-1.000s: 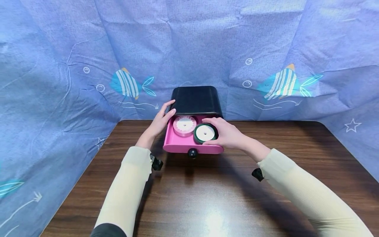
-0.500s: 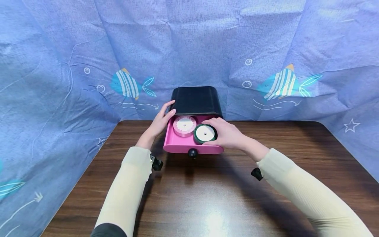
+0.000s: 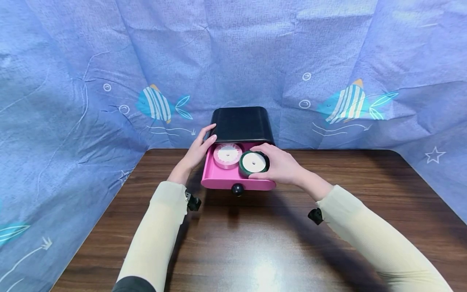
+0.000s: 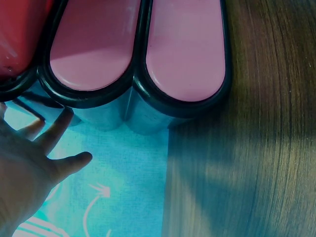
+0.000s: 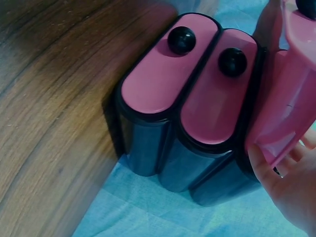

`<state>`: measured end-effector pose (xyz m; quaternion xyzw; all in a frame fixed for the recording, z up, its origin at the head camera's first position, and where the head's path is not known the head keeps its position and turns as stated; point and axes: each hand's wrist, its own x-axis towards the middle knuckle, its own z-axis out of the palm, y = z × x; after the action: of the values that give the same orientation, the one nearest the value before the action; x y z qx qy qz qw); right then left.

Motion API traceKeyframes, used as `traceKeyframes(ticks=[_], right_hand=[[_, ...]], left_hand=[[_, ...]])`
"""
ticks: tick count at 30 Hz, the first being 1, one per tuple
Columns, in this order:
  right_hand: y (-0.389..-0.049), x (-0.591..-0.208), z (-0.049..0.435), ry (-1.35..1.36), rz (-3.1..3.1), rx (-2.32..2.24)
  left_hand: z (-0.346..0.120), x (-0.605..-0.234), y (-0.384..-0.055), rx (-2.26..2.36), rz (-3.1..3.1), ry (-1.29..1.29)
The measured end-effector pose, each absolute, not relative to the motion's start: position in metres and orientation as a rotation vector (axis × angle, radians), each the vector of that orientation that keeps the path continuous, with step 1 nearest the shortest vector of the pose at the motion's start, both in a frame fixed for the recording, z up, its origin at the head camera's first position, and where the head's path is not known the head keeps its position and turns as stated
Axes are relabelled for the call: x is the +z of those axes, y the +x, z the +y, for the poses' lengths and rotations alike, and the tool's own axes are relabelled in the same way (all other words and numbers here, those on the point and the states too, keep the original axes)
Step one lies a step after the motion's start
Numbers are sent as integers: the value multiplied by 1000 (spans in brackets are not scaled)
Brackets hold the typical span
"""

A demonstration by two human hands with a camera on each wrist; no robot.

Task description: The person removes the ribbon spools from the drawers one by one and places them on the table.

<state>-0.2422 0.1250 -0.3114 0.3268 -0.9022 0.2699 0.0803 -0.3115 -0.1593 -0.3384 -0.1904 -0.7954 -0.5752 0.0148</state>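
Note:
A black drawer cabinet (image 3: pixel 240 123) stands at the table's back with its pink top drawer (image 3: pixel 221 175) pulled out. Inside the drawer lie a pink ribbon roll (image 3: pixel 228 153) at the left and a dark green ribbon roll (image 3: pixel 253 162) at the right, both with white faces. My right hand (image 3: pixel 281 164) grips the green roll, thumb at its near side and fingers at its far side. With fingers extended, my left hand (image 3: pixel 197 151) rests against the cabinet's left side. The right wrist view shows my right hand (image 5: pixel 294 190) by the drawer's edge; the rolls are hidden there.
Two lower pink drawers (image 5: pixel 170 74) are closed, each with a black knob. The top drawer's black knob (image 3: pixel 237 190) points toward me. Brown wooden tabletop (image 3: pixel 219 235) extends in front and to both sides. A blue cloth with fish (image 3: pixel 339 103) hangs behind the cabinet.
The green ribbon roll has risen and shifted right very slightly in my right hand's grip. My left hand, the cabinet and the drawer stay in place.

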Motion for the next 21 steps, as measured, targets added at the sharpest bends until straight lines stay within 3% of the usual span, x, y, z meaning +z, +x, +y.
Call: traceKeyframes(ticks=[21], right_hand=[[-219,-279,166,942,-2500,941]], left_hand=[[-159,-333,-311,-1865,-2496,-564]])
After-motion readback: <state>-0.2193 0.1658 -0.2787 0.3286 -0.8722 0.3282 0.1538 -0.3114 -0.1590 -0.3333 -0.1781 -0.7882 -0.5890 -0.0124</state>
